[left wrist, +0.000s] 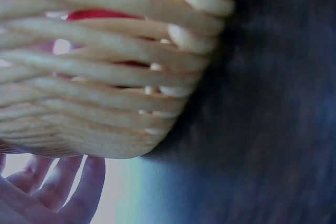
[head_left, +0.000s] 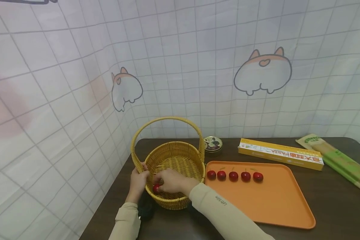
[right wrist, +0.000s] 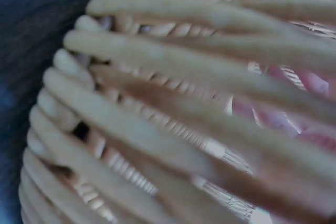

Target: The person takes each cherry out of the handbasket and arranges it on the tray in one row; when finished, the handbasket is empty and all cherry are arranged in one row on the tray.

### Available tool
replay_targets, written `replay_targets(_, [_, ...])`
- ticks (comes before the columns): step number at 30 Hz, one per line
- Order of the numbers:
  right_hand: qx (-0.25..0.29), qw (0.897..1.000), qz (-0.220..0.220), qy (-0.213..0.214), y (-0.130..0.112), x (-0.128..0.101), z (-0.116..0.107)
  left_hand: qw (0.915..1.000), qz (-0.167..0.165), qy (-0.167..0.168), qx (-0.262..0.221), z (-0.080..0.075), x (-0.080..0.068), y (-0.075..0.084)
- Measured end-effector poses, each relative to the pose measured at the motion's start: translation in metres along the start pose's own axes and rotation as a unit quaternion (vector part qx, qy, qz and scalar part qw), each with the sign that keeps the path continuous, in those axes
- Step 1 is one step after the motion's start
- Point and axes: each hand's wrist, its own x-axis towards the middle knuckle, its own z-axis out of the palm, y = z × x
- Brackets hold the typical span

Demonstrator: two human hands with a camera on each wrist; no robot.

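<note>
A yellow woven basket [head_left: 180,150] with a tall arched handle stands near the left end of the table. My left hand [head_left: 137,182] grips its left rim by the handle's foot; in the left wrist view the fingers [left wrist: 86,190] show beyond the weave. Inside the basket, my right hand [head_left: 173,181] reaches low at the left side and pinches a red cherry [head_left: 156,188]. Through the slats in the left wrist view I see some of the cherry's red [left wrist: 105,13]. Mostly basket wall [right wrist: 126,103] fills the right wrist view, with the hand partly hidden behind it.
Right of the basket lies an orange tray [head_left: 267,203], with several red cherries [head_left: 233,176] in a row along its back. Behind are a round tin [head_left: 212,144], a yellow pasta box [head_left: 280,154] and a green packet [head_left: 340,163]. A patterned cloth [head_left: 198,66] hangs behind the table.
</note>
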Motion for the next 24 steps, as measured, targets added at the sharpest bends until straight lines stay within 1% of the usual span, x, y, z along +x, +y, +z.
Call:
replay_targets(3, [0.002,1.000,-0.008,-0.008,-0.002,0.000,-0.001,1.0000,0.000,-0.005,0.001,-0.003,-0.009,0.016])
replay_targets(5, [0.002,1.000,-0.015,-0.018,-0.004,-0.001,-0.001,1.0000,0.004,-0.003,0.007,-0.003,-0.013,0.022])
replay_targets(8, [-0.004,0.999,-0.026,-0.030,-0.005,-0.002,-0.001,0.9999,0.008,0.000,0.008,-0.003,-0.016,0.026])
replay_targets(11, [-0.026,0.998,-0.033,-0.036,-0.005,-0.003,-0.002,0.9999,0.010,0.003,0.007,-0.003,-0.016,0.026])
replay_targets(14, [-0.040,0.998,-0.032,-0.033,-0.003,-0.004,-0.003,1.0000,0.006,0.003,0.006,-0.003,-0.012,0.023])
replay_targets(17, [-0.036,0.999,-0.024,-0.021,-0.001,-0.005,-0.005,1.0000,-0.003,0.000,0.001,-0.002,-0.005,0.010])
replay_targets(20, [-0.026,0.999,-0.023,-0.006,-0.002,-0.009,-0.010,1.0000,-0.009,0.003,-0.001,-0.001,0.002,-0.004])
replay_targets(22, [-0.020,0.999,-0.026,0.008,-0.004,-0.012,-0.015,0.9999,-0.006,0.009,0.002,0.001,0.006,-0.012])
replay_targets(24, [-0.016,0.999,-0.030,0.026,-0.007,-0.018,-0.021,0.9999,0.003,0.015,0.007,0.002,0.007,-0.015])
